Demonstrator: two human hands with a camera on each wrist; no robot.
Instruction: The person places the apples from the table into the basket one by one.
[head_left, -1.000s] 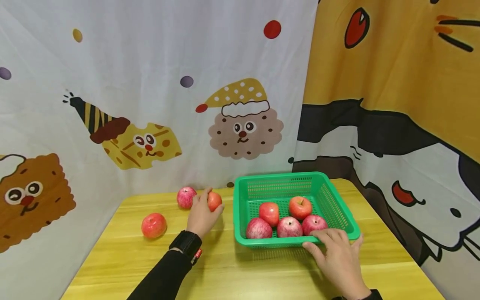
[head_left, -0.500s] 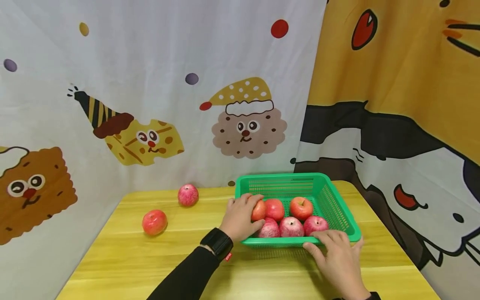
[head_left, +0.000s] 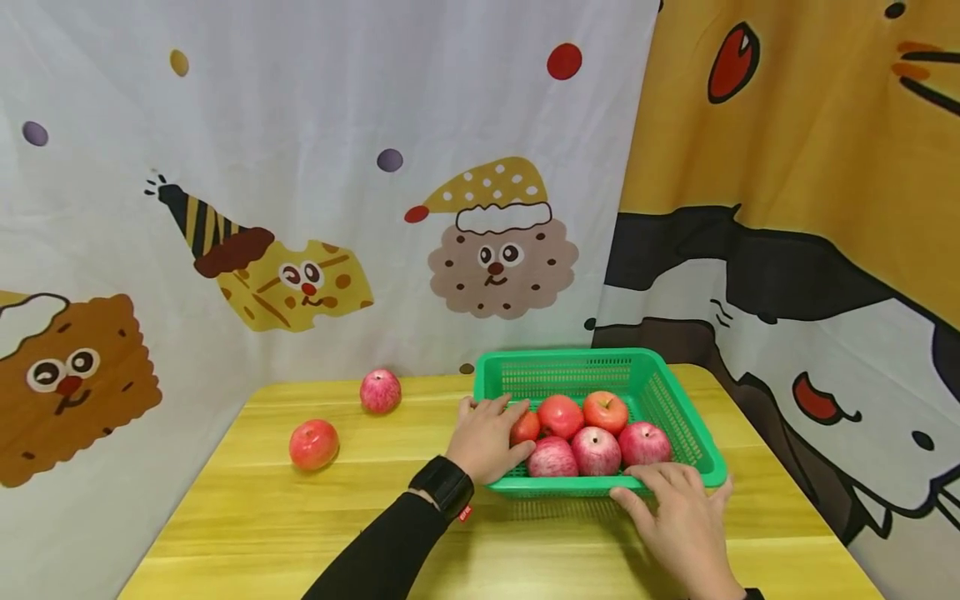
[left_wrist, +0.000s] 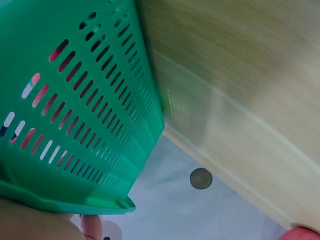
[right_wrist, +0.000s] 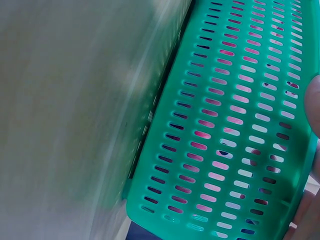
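A green plastic basket (head_left: 525,490) with slotted walls holds several red apples, bunched toward its front. My left hand (head_left: 483,440) reaches over the basket's left rim, its fingers and thumb around an apple (head_left: 526,427) at the left side. Part of that apple is hidden behind the fingers. In the left wrist view the hand (left_wrist: 37,222) lies over the rim, with the slotted wall beside it. My right hand (head_left: 678,521) grips the front rim near the right corner, thumb outside and fingers over the edge. The right wrist view shows the thumb (right_wrist: 314,105) against the basket's wall.
Two more apples lie on the wooden table (head_left: 300,533) left of the basket: a red one (head_left: 314,445) nearer and a pink-streaked one (head_left: 381,392) at the back edge. A cartoon-printed curtain (head_left: 315,100) hangs behind the table and along its right side.
My left hand has carried an apple from the table at the back rightward into the basket. Apples inside have shifted right. The right hand has stayed on the front rim.
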